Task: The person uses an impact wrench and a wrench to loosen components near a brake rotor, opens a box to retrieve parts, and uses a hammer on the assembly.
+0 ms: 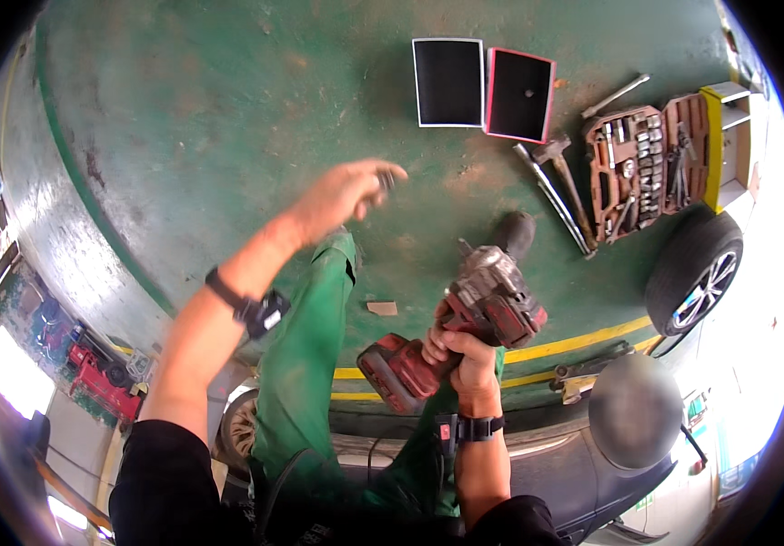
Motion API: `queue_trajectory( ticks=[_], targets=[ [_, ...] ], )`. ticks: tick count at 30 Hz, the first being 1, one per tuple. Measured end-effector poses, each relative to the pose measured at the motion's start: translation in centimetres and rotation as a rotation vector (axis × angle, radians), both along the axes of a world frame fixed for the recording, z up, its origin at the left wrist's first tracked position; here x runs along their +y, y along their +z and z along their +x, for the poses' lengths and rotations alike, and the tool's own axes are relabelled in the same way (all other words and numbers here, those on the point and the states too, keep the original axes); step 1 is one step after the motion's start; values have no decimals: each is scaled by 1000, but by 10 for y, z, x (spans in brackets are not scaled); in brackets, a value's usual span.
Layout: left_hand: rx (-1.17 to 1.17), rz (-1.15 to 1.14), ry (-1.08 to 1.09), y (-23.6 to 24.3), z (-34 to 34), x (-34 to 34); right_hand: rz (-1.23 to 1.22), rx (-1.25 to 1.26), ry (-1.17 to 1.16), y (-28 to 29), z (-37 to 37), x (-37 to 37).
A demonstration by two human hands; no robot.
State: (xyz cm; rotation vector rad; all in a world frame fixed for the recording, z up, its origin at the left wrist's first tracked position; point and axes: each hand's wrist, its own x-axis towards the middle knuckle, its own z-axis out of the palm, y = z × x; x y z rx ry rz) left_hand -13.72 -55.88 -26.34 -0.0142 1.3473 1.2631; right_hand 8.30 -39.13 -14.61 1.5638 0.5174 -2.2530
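Observation:
My left hand point(356, 189), slightly blurred, is raised over the green floor with its fingers curled round a small dark metal piece point(387, 180), perhaps a socket. My right hand point(465, 355) grips the handle of a worn red-and-black cordless impact wrench point(492, 291). Its battery point(397, 373) hangs at the lower left and its nose points up and away from me. Beyond the wrench, a hammer point(572, 191) lies beside a long metal bar point(545, 196).
An open socket case point(627, 173), a wrench point(615, 96), two black trays point(447, 82) point(519, 93) and a yellow step point(715, 150) are ahead. A loose wheel point(660, 273) lies right, a cardboard scrap point(381, 308) near my knee. A car point(556, 482) is behind me, a red jack point(105, 387) left.

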Motion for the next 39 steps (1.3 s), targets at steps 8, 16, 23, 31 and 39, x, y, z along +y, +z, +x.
queue_trajectory(
  ticks=[8,16,23,31,39],
  targets=[
    [107,170,258,282,13,7,-54,440,365,170,-44,15],
    [608,-31,321,510,52,12,632,1358,899,318,-49,70],
    [843,-14,305,639,88,15,1044,1612,1039,437,-43,86],
    [751,1,468,717,137,10,711,1612,874,521,-33,66],
    [1178,5,574,771,170,-16,537,1541,893,573,-13,23]
  ],
)
